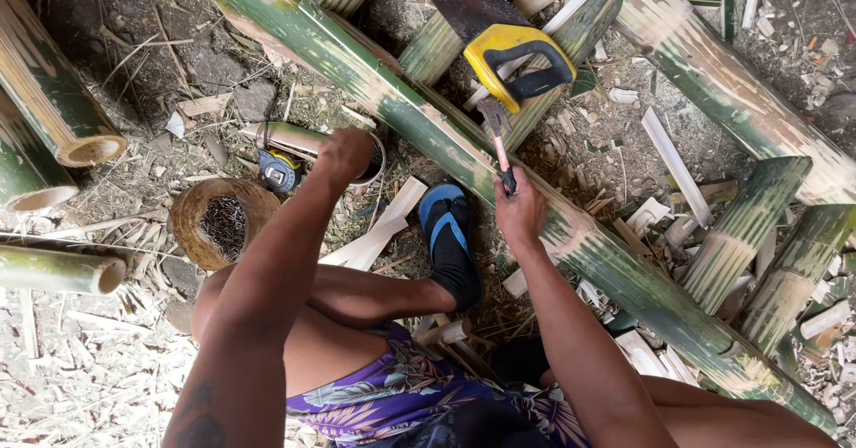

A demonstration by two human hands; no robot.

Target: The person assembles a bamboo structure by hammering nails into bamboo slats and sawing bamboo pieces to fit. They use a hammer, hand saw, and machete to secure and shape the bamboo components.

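Two bare hands work over a litter of green bamboo, seen from the single head camera looking straight down. One right hand (520, 209) has its grip closed tight around the handle of one hammer (497, 136), whose metal head rests against the long bamboo pole (392, 91) that runs diagonally from upper left to lower right. One left hand (343, 156) reaches down with fingers curled over the open mouth of a short cut bamboo section (290, 136) lying on the ground; whether that grip actually has hold of anything cannot be told, since the fingertips are hidden. Just beside it lies one tape measure (277, 171), and near that one round bowl (223, 222) filled with dark nails. One handsaw with a yellow and black handle (517, 60) rests across the poles just above the hammer. One foot in a blue and black sandal (450, 238) is planted against the long pole. Three cut bamboo ends (89, 149) show at the left edge, and pale shavings and split strips cover the ground (80, 377).
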